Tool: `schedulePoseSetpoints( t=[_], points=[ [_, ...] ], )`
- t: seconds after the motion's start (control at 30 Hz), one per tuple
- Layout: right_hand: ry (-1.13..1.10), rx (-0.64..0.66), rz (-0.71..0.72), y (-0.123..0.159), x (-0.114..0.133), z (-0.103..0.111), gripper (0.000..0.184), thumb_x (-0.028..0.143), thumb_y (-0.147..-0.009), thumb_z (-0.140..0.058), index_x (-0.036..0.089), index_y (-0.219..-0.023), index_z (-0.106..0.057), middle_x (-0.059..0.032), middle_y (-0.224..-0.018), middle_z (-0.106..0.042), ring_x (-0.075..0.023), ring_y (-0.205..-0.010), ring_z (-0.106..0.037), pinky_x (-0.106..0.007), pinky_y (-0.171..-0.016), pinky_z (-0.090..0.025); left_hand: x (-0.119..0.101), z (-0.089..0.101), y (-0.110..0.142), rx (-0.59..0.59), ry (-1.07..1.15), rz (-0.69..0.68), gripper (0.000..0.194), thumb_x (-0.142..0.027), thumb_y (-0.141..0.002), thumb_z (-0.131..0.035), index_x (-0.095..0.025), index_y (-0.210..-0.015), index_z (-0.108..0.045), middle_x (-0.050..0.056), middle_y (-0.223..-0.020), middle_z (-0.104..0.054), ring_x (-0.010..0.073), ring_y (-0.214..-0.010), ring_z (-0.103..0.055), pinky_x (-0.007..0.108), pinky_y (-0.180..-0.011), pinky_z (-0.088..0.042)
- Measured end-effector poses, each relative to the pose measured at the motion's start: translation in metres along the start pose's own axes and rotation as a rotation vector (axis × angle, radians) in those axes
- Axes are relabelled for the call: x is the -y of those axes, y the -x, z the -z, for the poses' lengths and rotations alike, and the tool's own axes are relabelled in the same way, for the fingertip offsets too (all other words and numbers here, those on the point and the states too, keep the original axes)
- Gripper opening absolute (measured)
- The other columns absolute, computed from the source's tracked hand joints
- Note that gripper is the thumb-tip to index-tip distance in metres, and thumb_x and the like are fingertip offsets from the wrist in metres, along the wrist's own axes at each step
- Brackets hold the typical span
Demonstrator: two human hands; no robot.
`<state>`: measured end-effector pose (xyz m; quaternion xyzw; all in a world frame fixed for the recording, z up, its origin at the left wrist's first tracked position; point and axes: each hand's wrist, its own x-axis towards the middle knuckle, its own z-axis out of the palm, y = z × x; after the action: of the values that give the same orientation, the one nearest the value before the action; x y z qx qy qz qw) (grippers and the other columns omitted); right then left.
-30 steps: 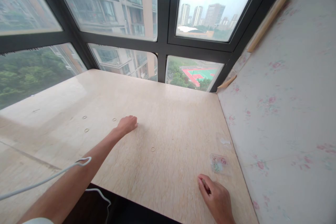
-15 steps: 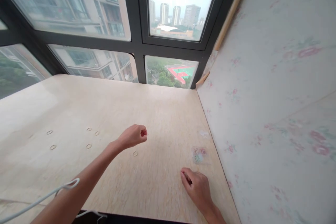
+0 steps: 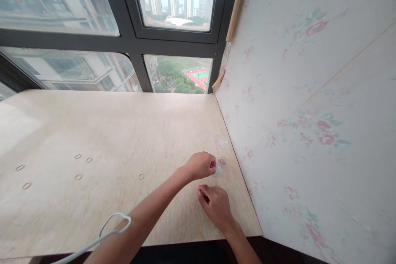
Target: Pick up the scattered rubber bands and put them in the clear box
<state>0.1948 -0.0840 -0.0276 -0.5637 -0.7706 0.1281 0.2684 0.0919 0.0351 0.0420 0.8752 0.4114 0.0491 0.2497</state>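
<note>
My left hand (image 3: 200, 166) is closed in a pinch, beside a small clear plastic box (image 3: 223, 162) and partly covering it. Pink and greenish bits show inside the box; its left part is hidden. Whatever the left fingertips hold is too small to name. Nearer to me, my right hand (image 3: 218, 206) rests on the surface with thumb and fingers pressed together; any thing between them is hidden. Several thin yellowish rings lie apart to the left, among them one ring (image 3: 141, 176) closest to my left forearm and another ring (image 3: 78, 177) farther off.
A transparent plastic piece (image 3: 223, 144) lies behind the box, near the floral-papered wall (image 3: 291, 103). The marble-patterned ledge (image 3: 123, 128) runs back to dark-framed windows (image 3: 176, 43). A white cable (image 3: 119, 231) loops over my left forearm.
My left hand has moved right, from above the middle of the ledge to the clear box. The view has turned to the right. My right hand keeps its closed pose.
</note>
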Motion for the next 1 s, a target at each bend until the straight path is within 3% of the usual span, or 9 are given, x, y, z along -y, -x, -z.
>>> schedulePoseSetpoints(
  t=[0.33,0.67,1.0],
  points=[
    [-0.086,0.017,-0.022,-0.002,-0.002,0.002,0.021,0.020,-0.088,-0.046,0.021,-0.081,-0.066,0.0023,-0.058,-0.062,-0.0137,-0.055,-0.056,-0.025,-0.059,-0.032,-0.010,-0.006,-0.014,0.091,-0.110,-0.012,0.015,-0.013,-0.071,-0.051,-0.018,-0.067,-0.064,0.007,-0.072,-0.066,0.0178,-0.065,-0.057,0.028,-0.060,-0.039],
    [-0.159,-0.008,-0.059,-0.002,-0.004,0.002,0.019,0.022,-0.087,-0.049,0.021,-0.084,-0.068,0.0030,-0.056,-0.061,-0.0131,-0.053,-0.055,-0.024,-0.057,-0.033,-0.007,-0.002,-0.012,0.080,-0.106,-0.063,0.015,-0.011,-0.072,-0.052,-0.017,-0.060,-0.057,0.004,-0.065,-0.060,0.0161,-0.063,-0.054,0.026,-0.056,-0.034],
    [-0.165,-0.020,-0.066,-0.002,-0.004,0.004,0.022,0.026,-0.090,-0.047,0.021,-0.085,-0.068,0.0030,-0.056,-0.060,-0.0127,-0.052,-0.055,-0.023,-0.056,-0.034,-0.001,-0.003,-0.005,0.022,-0.098,-0.072,0.018,-0.015,-0.079,-0.051,-0.018,-0.067,-0.064,0.004,-0.078,-0.061,0.0144,-0.064,-0.055,0.026,-0.058,-0.036]
  ],
)
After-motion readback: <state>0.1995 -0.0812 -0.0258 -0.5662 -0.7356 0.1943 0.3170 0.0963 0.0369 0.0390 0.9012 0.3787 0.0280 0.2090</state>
